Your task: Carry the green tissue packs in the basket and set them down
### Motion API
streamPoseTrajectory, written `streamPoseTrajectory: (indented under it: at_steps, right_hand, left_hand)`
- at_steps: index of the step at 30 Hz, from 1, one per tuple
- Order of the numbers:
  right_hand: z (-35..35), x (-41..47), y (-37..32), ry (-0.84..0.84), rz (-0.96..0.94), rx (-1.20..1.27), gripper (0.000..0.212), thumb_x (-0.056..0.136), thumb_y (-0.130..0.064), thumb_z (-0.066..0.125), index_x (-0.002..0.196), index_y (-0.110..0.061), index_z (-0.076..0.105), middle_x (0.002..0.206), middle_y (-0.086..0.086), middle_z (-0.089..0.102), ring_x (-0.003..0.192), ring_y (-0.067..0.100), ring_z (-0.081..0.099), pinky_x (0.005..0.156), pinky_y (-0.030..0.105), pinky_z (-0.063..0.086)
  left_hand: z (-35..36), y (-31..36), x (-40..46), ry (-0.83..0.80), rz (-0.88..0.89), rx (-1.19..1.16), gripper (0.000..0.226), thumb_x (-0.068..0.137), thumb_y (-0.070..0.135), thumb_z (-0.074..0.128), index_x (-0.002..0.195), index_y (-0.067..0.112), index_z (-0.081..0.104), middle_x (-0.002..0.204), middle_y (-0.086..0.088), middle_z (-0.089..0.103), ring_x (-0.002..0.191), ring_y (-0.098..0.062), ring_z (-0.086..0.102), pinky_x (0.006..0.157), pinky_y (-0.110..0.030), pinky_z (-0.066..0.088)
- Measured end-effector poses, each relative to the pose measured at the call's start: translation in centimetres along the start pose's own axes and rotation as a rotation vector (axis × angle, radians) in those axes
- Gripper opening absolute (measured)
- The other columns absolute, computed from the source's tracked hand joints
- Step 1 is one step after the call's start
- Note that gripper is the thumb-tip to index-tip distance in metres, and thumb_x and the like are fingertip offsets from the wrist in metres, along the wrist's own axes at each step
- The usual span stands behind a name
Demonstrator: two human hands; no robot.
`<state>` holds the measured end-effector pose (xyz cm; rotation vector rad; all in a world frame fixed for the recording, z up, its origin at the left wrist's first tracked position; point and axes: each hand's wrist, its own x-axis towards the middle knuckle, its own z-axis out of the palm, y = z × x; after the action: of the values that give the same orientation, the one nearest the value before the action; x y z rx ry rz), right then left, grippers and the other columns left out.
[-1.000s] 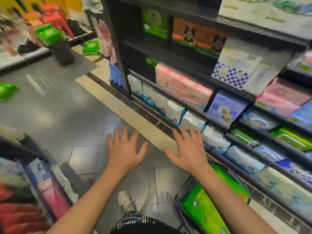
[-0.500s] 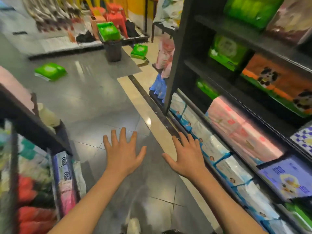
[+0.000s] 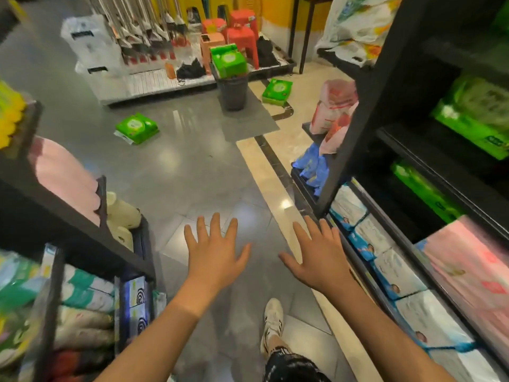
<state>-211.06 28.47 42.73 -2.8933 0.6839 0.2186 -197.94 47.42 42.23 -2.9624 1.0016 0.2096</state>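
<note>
Aisle view wider, left hand (image 3: 214, 260), right hand (image 3: 316, 260) unchanged

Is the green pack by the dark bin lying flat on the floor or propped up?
Propped up: the green pack right of the dark bin stands tilted on one edge, its printed face showing.

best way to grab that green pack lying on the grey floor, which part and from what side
Take the green pack by its two long side edges, coming straight down from above. It lies flat on the floor, broad face up, with nothing touching it, so the top is free. Both the left hand and right hand are open and hold nothing.
</note>
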Motion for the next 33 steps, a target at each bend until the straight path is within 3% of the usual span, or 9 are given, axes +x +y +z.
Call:
streamPoseTrajectory:
  at_steps: [5, 8, 11, 14, 18, 21, 27, 29, 33]
  right_hand:
    - [-3.3, 11.8, 0.9, 0.007, -0.052, 0.017, 0.092, 0.085, -0.078, 0.024, 0.156, -0.022, 0.036, 0.164, 0.014, 0.033, 0.15, 0.046, 0.027, 0.12, 0.061, 0.021]
    - [-5.5, 18.7, 0.8, 0.026, -0.102, -0.01, 0.086, 0.087, -0.076, 0.033, 0.151, -0.02, 0.045, 0.158, 0.016, 0.042, 0.144, 0.048, 0.037, 0.115, 0.063, 0.03]
    - [-7.4, 24.9, 0.2, 0.008, -0.152, -0.037, 0.085, 0.092, -0.075, 0.04, 0.157, -0.021, 0.033, 0.165, 0.014, 0.029, 0.15, 0.047, 0.025, 0.121, 0.059, 0.02]
    - [-8.4, 31.1, -0.4, 0.012, -0.182, -0.047, 0.086, 0.091, -0.076, 0.038, 0.158, -0.022, 0.032, 0.166, 0.014, 0.027, 0.15, 0.048, 0.023, 0.122, 0.058, 0.019]
    - [-9.0, 39.5, -1.6, 0.007, -0.204, -0.051, 0.084, 0.09, -0.075, 0.041, 0.153, -0.021, 0.04, 0.161, 0.015, 0.036, 0.146, 0.048, 0.031, 0.119, 0.059, 0.025]
    - [-9.9, 46.2, -3.0, -0.021, -0.19, -0.071, 0.085, 0.091, -0.076, 0.036, 0.158, -0.023, 0.031, 0.167, 0.012, 0.026, 0.152, 0.046, 0.02, 0.123, 0.057, 0.015]
    - [-13.6, 59.3, -6.5, -0.01, -0.192, -0.044, 0.099, 0.08, -0.079, 0.014, 0.155, -0.019, 0.036, 0.164, 0.011, 0.032, 0.15, 0.045, 0.024, 0.121, 0.055, 0.021]
    - [-14.8, 63.1, -7.6, 0.007, -0.185, -0.041, 0.097, 0.081, -0.078, 0.016, 0.154, -0.018, 0.04, 0.162, 0.012, 0.036, 0.148, 0.045, 0.027, 0.119, 0.056, 0.025]
    - [-15.7, 69.5, -8.2, 0.04, -0.178, -0.017, 0.088, 0.086, -0.076, 0.03, 0.145, -0.016, 0.053, 0.15, 0.017, 0.051, 0.137, 0.047, 0.044, 0.111, 0.055, 0.039]
  left_hand:
    - [-2.7, -0.2, 11.2, 0.048, -0.022, 0.004, 0.068, 0.09, 0.066, 0.036, 0.135, 0.022, 0.063, 0.142, -0.02, 0.055, 0.131, -0.054, 0.046, 0.103, -0.07, 0.032]
    - [-4.3, -0.9, 17.3, 0.035, -0.059, 0.009, 0.072, 0.09, 0.067, 0.03, 0.139, 0.023, 0.06, 0.146, -0.02, 0.053, 0.133, -0.052, 0.044, 0.106, -0.07, 0.029]
    - [-5.9, -2.2, 22.4, -0.014, -0.125, 0.016, 0.083, 0.089, 0.071, 0.01, 0.155, 0.03, 0.038, 0.162, -0.014, 0.031, 0.146, -0.047, 0.025, 0.115, -0.067, 0.016]
    - [-6.6, -4.0, 27.9, -0.021, -0.162, 0.023, 0.083, 0.088, 0.071, 0.006, 0.16, 0.033, 0.022, 0.168, -0.01, 0.016, 0.152, -0.044, 0.012, 0.118, -0.064, 0.008]
    - [-6.4, -7.0, 36.0, 0.045, -0.162, 0.0, 0.079, 0.091, 0.07, 0.021, 0.147, 0.024, 0.052, 0.154, -0.018, 0.045, 0.139, -0.051, 0.037, 0.109, -0.069, 0.027]
    - [-6.5, -9.4, 42.7, 0.081, -0.135, -0.018, 0.073, 0.091, 0.066, 0.031, 0.137, 0.019, 0.064, 0.142, -0.021, 0.056, 0.129, -0.052, 0.048, 0.103, -0.069, 0.035]
    - [-9.1, -14.2, 55.6, 0.076, -0.16, -0.083, 0.074, 0.094, 0.069, 0.027, 0.15, 0.026, 0.049, 0.156, -0.017, 0.04, 0.142, -0.051, 0.033, 0.107, -0.071, 0.028]
    - [-9.8, -15.7, 59.6, 0.067, -0.171, -0.069, 0.072, 0.098, 0.07, 0.026, 0.158, 0.031, 0.032, 0.165, -0.014, 0.024, 0.151, -0.048, 0.017, 0.114, -0.069, 0.019]
    - [-11.6, -18.3, 66.1, 0.102, -0.161, -0.06, 0.072, 0.097, 0.068, 0.036, 0.155, 0.027, 0.04, 0.163, -0.017, 0.031, 0.149, -0.051, 0.023, 0.115, -0.071, 0.019]
